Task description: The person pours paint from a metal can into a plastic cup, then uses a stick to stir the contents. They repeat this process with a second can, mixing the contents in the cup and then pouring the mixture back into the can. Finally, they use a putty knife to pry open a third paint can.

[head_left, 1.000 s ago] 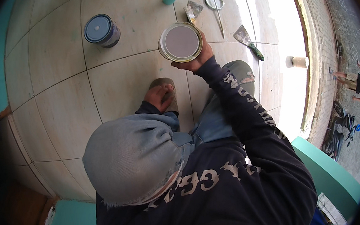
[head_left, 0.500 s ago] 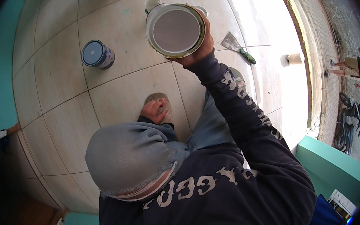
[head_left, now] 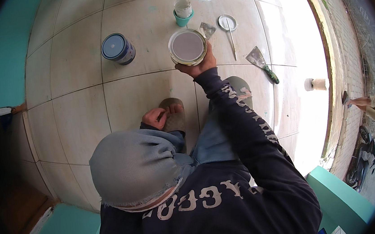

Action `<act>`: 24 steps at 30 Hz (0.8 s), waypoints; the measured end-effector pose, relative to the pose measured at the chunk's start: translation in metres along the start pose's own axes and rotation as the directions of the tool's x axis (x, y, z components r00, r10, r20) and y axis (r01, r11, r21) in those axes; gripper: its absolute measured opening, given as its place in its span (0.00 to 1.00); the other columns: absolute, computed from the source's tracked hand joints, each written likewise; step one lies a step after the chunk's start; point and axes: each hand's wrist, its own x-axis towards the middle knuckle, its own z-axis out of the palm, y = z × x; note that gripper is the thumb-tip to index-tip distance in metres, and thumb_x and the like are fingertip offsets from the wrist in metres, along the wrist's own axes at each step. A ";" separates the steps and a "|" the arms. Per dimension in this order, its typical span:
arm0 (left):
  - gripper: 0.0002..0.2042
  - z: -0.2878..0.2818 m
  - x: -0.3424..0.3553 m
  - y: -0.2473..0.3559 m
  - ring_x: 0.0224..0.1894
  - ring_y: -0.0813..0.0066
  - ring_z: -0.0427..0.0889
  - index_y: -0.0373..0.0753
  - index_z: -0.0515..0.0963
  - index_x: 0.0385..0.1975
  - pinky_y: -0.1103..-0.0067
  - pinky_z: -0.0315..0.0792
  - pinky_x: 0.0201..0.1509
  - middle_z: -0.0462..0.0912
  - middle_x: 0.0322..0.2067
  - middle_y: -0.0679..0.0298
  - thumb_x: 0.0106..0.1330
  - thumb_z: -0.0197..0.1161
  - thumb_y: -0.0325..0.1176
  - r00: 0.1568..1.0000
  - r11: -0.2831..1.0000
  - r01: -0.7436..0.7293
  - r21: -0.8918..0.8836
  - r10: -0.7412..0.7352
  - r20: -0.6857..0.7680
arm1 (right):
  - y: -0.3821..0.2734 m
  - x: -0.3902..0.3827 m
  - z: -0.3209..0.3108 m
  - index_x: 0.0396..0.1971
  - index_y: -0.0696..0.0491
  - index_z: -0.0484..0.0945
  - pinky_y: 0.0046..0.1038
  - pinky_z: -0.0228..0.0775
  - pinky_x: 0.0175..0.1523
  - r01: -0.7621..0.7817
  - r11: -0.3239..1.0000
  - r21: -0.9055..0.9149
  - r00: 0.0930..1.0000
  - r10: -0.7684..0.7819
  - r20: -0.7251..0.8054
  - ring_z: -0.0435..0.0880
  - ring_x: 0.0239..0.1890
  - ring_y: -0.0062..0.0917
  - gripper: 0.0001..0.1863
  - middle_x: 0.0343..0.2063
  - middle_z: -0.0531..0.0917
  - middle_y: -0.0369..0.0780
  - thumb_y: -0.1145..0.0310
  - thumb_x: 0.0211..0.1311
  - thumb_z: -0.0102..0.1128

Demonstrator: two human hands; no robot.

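My right hand (head_left: 208, 61) grips a round paint can (head_left: 187, 47) from its right side and below, above the tiled floor. The can's round mouth shows a smooth greyish-mauve surface, with pale smears round the rim. Near my left foot (head_left: 174, 118), my left hand (head_left: 154, 119) is closed with its fingers curled; whether anything is in them is hidden. A closed blue paint can (head_left: 118, 49) stands to the left. Beyond the held can is a teal cup (head_left: 182, 19) with a pale container (head_left: 183, 8) in it.
A scraper with a green handle (head_left: 264, 66) lies to the right. Nearer the middle, a round lid (head_left: 226, 22) has a thin stick (head_left: 232, 40) across it, beside a flat grey blade (head_left: 207, 29). A ledge (head_left: 324, 65) edges the floor; a person and motorcycle (head_left: 363, 163) are outside.
The held can has moved lower, away from my view, and looks smaller. The cup, lid and stick have come into sight. My left hand's fingers have curled in more.
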 end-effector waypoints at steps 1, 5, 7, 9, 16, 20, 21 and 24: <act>0.08 -0.008 -0.002 -0.003 0.20 0.71 0.78 0.37 0.78 0.24 0.76 0.73 0.27 0.79 0.19 0.58 0.57 0.70 0.32 0.984 0.989 0.145 -0.012 -0.146 -0.102 | 0.018 0.005 0.007 0.61 0.57 0.56 0.31 0.70 0.58 0.003 1.000 0.006 1.000 -0.003 0.011 0.78 0.54 0.35 0.57 0.52 0.76 0.45 0.61 0.28 0.83; 0.13 -0.059 0.008 -0.052 0.16 0.81 0.72 0.38 0.74 0.21 0.81 0.68 0.23 0.75 0.13 0.66 0.61 0.69 0.35 0.881 0.952 0.297 0.078 -0.242 -0.406 | 0.082 0.018 0.050 0.60 0.57 0.59 0.32 0.69 0.60 -0.052 0.998 -0.036 0.998 0.053 0.033 0.76 0.55 0.35 0.56 0.51 0.77 0.46 0.60 0.25 0.82; 0.15 -0.086 0.027 -0.040 0.16 0.84 0.66 0.38 0.72 0.20 0.83 0.65 0.22 0.70 0.12 0.68 0.64 0.67 0.37 0.871 0.935 0.329 0.132 -0.246 -0.425 | 0.071 0.027 0.064 0.59 0.57 0.61 0.32 0.68 0.61 -0.091 0.996 0.001 0.994 0.091 0.055 0.76 0.55 0.36 0.55 0.51 0.76 0.46 0.61 0.24 0.81; 0.15 -0.102 0.059 -0.041 0.16 0.81 0.66 0.37 0.72 0.20 0.80 0.64 0.22 0.71 0.13 0.67 0.63 0.67 0.37 0.904 0.927 0.268 0.263 -0.148 -0.400 | 0.081 0.035 0.076 0.58 0.57 0.62 0.32 0.68 0.61 -0.059 0.982 0.180 0.998 0.058 0.009 0.76 0.55 0.38 0.54 0.50 0.76 0.47 0.61 0.23 0.81; 0.12 -0.113 0.167 -0.029 0.26 0.72 0.75 0.37 0.76 0.27 0.76 0.70 0.33 0.77 0.26 0.64 0.58 0.71 0.37 0.944 0.896 0.155 0.416 -0.009 -0.331 | 0.094 0.052 0.079 0.62 0.59 0.58 0.34 0.64 0.65 -0.087 0.985 0.148 0.996 0.087 0.006 0.72 0.59 0.44 0.59 0.55 0.72 0.51 0.61 0.23 0.82; 0.21 -0.124 0.179 -0.052 0.47 0.61 0.76 0.36 0.75 0.41 0.68 0.72 0.51 0.76 0.44 0.57 0.52 0.75 0.38 0.958 0.828 0.031 0.560 0.134 -0.251 | 0.085 0.037 0.064 0.64 0.60 0.56 0.36 0.59 0.68 -0.229 0.971 -0.073 0.973 0.230 -0.001 0.65 0.64 0.47 0.63 0.62 0.64 0.56 0.59 0.23 0.84; 0.25 -0.125 0.183 -0.057 0.50 0.58 0.74 0.36 0.73 0.45 0.66 0.70 0.54 0.73 0.48 0.54 0.50 0.76 0.39 0.960 0.806 -0.017 0.592 0.179 -0.216 | 0.077 0.036 0.051 0.65 0.60 0.56 0.36 0.58 0.69 -0.279 0.945 -0.171 0.959 0.284 0.006 0.63 0.66 0.48 0.63 0.64 0.61 0.57 0.58 0.23 0.84; 0.40 -0.143 0.182 -0.064 0.60 0.49 0.67 0.38 0.66 0.57 0.60 0.67 0.60 0.65 0.59 0.47 0.44 0.78 0.44 0.967 0.746 -0.071 0.662 0.215 -0.139 | 0.082 0.032 -0.076 0.47 0.57 0.80 0.34 0.72 0.56 -0.279 0.930 -0.237 0.956 0.293 0.023 0.80 0.50 0.43 0.29 0.46 0.82 0.49 0.56 0.45 0.73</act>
